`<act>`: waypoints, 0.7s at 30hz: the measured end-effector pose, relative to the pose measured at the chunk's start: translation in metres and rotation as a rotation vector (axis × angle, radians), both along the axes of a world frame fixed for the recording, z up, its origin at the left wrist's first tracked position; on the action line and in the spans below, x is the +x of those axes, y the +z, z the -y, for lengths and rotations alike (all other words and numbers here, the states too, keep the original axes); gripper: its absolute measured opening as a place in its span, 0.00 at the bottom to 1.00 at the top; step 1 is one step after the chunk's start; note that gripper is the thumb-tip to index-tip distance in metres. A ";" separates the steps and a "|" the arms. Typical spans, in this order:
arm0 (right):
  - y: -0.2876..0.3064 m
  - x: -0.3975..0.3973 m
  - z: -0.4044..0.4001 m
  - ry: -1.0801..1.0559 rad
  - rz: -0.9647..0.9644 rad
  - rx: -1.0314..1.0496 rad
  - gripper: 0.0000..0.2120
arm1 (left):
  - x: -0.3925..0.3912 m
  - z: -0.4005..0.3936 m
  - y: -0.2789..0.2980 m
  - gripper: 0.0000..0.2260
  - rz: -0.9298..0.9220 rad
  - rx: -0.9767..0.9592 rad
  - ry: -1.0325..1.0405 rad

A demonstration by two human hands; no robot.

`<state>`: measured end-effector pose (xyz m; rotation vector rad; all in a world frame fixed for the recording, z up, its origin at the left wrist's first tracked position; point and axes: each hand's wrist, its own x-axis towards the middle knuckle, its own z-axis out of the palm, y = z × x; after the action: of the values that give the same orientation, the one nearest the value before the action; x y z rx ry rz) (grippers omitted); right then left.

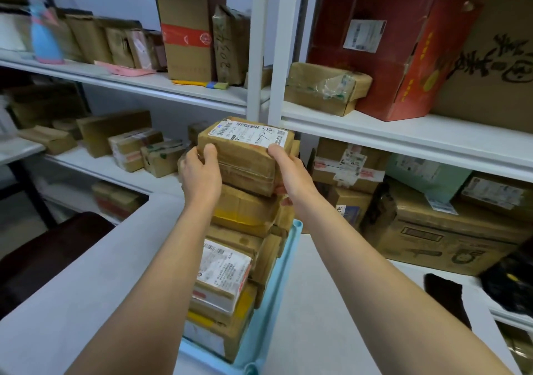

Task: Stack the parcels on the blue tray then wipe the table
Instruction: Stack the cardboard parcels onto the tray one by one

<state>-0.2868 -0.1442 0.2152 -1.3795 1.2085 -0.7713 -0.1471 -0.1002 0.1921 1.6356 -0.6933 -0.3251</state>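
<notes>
A light blue tray [278, 294] lies on the white table [86, 288] and carries a tall stack of brown cardboard parcels [230, 273]. On top of the stack is a brown parcel [245, 158] with a white shipping label. My left hand [200, 172] grips its left end with the thumb on the near face. My right hand [288, 170] grips its right end, thumb on the label's edge. Whether the parcel rests on the stack or is held just above it, I cannot tell.
White shelving full of cardboard boxes rises behind the table, with a large red box [386, 54] upper right. A dark cloth [447, 296] lies on the table at the right. A dark chair [49, 253] stands at the left. A blue bottle [46, 37] is on the upper shelf.
</notes>
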 end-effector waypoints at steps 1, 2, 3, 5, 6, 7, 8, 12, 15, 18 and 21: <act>-0.002 0.004 0.002 -0.011 -0.008 -0.001 0.39 | 0.003 0.001 -0.001 0.25 -0.008 0.006 -0.004; -0.003 0.005 0.004 -0.019 -0.017 -0.004 0.40 | 0.004 0.001 -0.001 0.25 -0.008 0.009 -0.009; -0.004 0.007 0.004 -0.029 -0.027 -0.010 0.41 | 0.004 0.002 -0.001 0.25 -0.008 0.012 -0.011; -0.006 0.009 0.005 -0.048 -0.050 -0.022 0.42 | 0.005 0.002 -0.002 0.25 -0.002 0.020 -0.018; -0.007 0.009 0.006 -0.054 -0.054 -0.027 0.42 | 0.005 0.003 -0.002 0.24 0.001 0.024 -0.020; -0.007 0.011 0.006 -0.058 -0.058 -0.027 0.41 | 0.006 0.003 -0.004 0.24 -0.002 0.027 -0.022; -0.007 0.011 0.005 -0.063 -0.059 -0.023 0.41 | 0.006 0.002 -0.004 0.24 -0.003 0.030 -0.025; -0.007 0.011 0.004 -0.065 -0.060 -0.005 0.39 | 0.005 0.003 -0.007 0.28 -0.015 0.041 -0.029; -0.006 0.012 0.001 -0.077 -0.043 0.020 0.40 | 0.006 0.002 -0.009 0.28 -0.037 0.042 -0.043; -0.006 0.011 -0.001 -0.103 -0.032 0.011 0.41 | 0.002 -0.004 -0.002 0.27 -0.033 -0.007 -0.018; -0.006 0.007 -0.004 -0.143 -0.011 -0.020 0.40 | -0.013 -0.014 0.010 0.21 0.067 -0.096 0.096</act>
<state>-0.2796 -0.1400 0.2096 -1.3249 1.3220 -0.8787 -0.1601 -0.0863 0.2026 1.5882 -0.6678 -0.1658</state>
